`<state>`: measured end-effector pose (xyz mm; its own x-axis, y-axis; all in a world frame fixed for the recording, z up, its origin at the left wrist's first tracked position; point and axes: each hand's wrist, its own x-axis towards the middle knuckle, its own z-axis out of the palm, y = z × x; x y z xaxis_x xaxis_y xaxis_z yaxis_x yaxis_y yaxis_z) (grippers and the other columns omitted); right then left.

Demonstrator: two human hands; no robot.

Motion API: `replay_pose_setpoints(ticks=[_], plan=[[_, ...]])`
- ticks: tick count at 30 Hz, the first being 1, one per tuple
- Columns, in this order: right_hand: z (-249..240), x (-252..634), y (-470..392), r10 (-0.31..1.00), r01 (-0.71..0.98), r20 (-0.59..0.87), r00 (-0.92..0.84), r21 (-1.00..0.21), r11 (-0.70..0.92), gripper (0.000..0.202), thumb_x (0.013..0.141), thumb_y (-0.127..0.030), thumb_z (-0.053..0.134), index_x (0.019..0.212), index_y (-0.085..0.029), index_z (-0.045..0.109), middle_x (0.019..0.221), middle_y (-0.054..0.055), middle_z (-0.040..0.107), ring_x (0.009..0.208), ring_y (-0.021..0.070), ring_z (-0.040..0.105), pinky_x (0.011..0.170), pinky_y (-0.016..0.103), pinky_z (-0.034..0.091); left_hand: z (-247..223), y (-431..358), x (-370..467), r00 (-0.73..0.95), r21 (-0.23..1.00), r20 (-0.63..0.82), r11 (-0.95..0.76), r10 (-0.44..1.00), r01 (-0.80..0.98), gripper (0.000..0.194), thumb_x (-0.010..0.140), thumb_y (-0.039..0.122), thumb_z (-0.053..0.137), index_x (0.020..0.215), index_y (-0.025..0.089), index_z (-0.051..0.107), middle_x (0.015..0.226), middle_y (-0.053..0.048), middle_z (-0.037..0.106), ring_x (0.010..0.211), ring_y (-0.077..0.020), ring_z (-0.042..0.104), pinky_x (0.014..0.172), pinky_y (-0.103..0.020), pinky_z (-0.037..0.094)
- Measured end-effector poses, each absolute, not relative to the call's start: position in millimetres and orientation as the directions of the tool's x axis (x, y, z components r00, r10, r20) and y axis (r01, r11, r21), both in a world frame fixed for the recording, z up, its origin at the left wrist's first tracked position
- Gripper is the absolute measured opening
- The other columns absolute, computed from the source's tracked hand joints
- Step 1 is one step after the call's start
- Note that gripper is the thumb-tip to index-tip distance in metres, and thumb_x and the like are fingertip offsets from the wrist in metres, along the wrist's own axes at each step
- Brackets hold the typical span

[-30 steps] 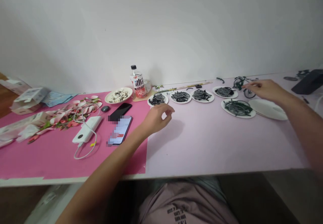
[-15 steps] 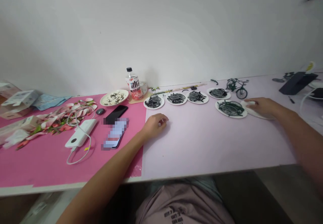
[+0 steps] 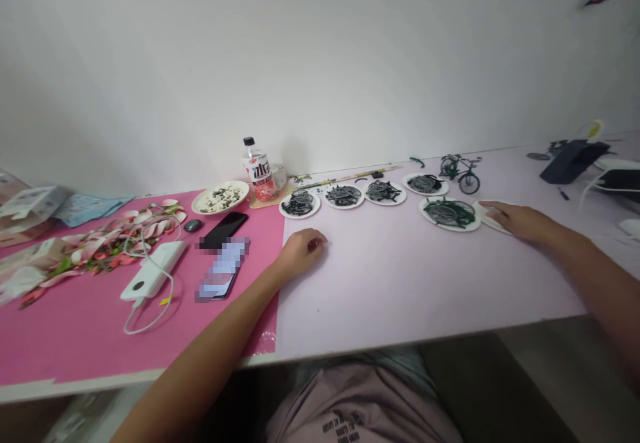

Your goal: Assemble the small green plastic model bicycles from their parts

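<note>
My left hand (image 3: 301, 254) rests on the pale table cover with its fingers curled; whether it holds anything is hidden. On the right, my right hand (image 3: 517, 221) lies over a white plate (image 3: 496, 219), fingers pressed against its surface. Just left of it is a plate with green bicycle parts (image 3: 449, 213). Several more white plates of dark parts line the back, among them one at the left end (image 3: 299, 204) and one nearest the small model bicycle (image 3: 425, 184). That green model bicycle (image 3: 461, 172) stands upright behind my right hand.
On the pink cover (image 3: 100, 336) at left lie a white power bank (image 3: 154, 271) with a cable, two phones, a mouse and scattered petals (image 3: 107, 243). A bottle (image 3: 260, 175) and a bowl (image 3: 221, 198) stand near the wall. A black block (image 3: 574, 161) is at the right.
The view has shifted slightly, so the things on the table appear a little further left. My right hand remains at the white plate, and my left hand stays curled on the table.
</note>
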<state>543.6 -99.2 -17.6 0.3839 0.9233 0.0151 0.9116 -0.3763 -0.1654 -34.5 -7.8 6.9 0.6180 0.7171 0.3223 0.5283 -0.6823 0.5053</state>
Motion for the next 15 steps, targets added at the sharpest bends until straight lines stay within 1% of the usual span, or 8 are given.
replay_pose_setpoints(ticks=[3,5,6,8,9,12,13,15], plan=[[-14,539,-106,0.928,0.914,0.054,0.368,-0.205,-0.350,0.057,0.102,-0.045,0.039,0.149,-0.018,0.057,0.150,0.016,0.062,0.130,0.0339,0.063,0.110,0.039,0.047,6,-7,-35,0.617,0.513,0.320,-0.679,0.719,0.526,0.022,0.087,0.017,0.056,0.096,0.019,0.076,0.098,-0.006,0.077,0.083,-0.0192,0.070,0.079,-0.030,0.055],[-6,538,-109,0.918,0.908,0.105,0.382,-0.226,-0.352,0.056,0.100,-0.043,0.042,0.148,-0.017,0.057,0.141,0.017,0.067,0.122,0.0326,0.067,0.104,0.037,0.050,6,-6,-35,0.615,0.514,0.320,-0.677,0.721,0.526,0.022,0.088,0.017,0.056,0.096,0.019,0.075,0.098,-0.006,0.077,0.082,-0.0192,0.069,0.078,-0.030,0.055],[-1,540,-111,0.900,0.897,0.125,0.417,-0.219,-0.385,0.056,0.100,-0.043,0.041,0.147,-0.016,0.057,0.134,0.018,0.070,0.117,0.0331,0.068,0.099,0.038,0.051,6,-6,-35,0.614,0.514,0.320,-0.676,0.722,0.527,0.022,0.087,0.017,0.056,0.096,0.019,0.076,0.097,-0.006,0.077,0.081,-0.0191,0.069,0.077,-0.030,0.055],[10,547,-116,0.837,0.849,0.154,0.525,-0.158,-0.504,0.055,0.101,-0.045,0.038,0.143,-0.017,0.059,0.121,0.019,0.074,0.109,0.0360,0.069,0.092,0.042,0.053,6,-6,-35,0.613,0.516,0.316,-0.673,0.724,0.529,0.022,0.087,0.017,0.056,0.097,0.019,0.076,0.096,-0.006,0.077,0.080,-0.0189,0.069,0.076,-0.029,0.054],[15,552,-119,0.810,0.825,0.158,0.565,-0.126,-0.551,0.053,0.100,-0.046,0.038,0.138,-0.018,0.063,0.119,0.018,0.075,0.110,0.0362,0.069,0.090,0.043,0.053,7,-6,-35,0.614,0.517,0.314,-0.673,0.724,0.529,0.022,0.087,0.017,0.056,0.097,0.019,0.076,0.096,-0.006,0.077,0.080,-0.0189,0.069,0.077,-0.029,0.054],[24,570,-130,0.728,0.731,0.057,0.683,-0.048,-0.681,0.051,0.092,-0.064,0.054,0.112,-0.022,0.075,0.114,0.019,0.075,0.103,0.0381,0.069,0.084,0.044,0.053,8,-7,-35,0.620,0.515,0.310,-0.676,0.721,0.528,0.022,0.087,0.018,0.056,0.097,0.018,0.076,0.097,-0.006,0.077,0.081,-0.0191,0.069,0.078,-0.030,0.054],[25,576,-133,0.719,0.719,0.015,0.694,-0.036,-0.694,0.048,0.088,-0.065,0.060,0.102,-0.022,0.076,0.114,0.019,0.075,0.102,0.0378,0.070,0.083,0.043,0.053,9,-7,-35,0.622,0.514,0.309,-0.676,0.720,0.527,0.022,0.088,0.018,0.056,0.097,0.018,0.076,0.098,-0.006,0.078,0.082,-0.0193,0.069,0.079,-0.030,0.054],[24,584,-141,0.718,0.718,-0.027,0.695,-0.035,-0.696,0.038,0.082,-0.060,0.071,0.087,-0.023,0.074,0.111,0.020,0.076,0.099,0.0361,0.070,0.083,0.042,0.052,9,-7,-35,0.622,0.514,0.304,-0.674,0.721,0.530,0.023,0.087,0.018,0.056,0.097,0.018,0.076,0.099,-0.007,0.078,0.082,-0.0194,0.069,0.079,-0.030,0.055]])
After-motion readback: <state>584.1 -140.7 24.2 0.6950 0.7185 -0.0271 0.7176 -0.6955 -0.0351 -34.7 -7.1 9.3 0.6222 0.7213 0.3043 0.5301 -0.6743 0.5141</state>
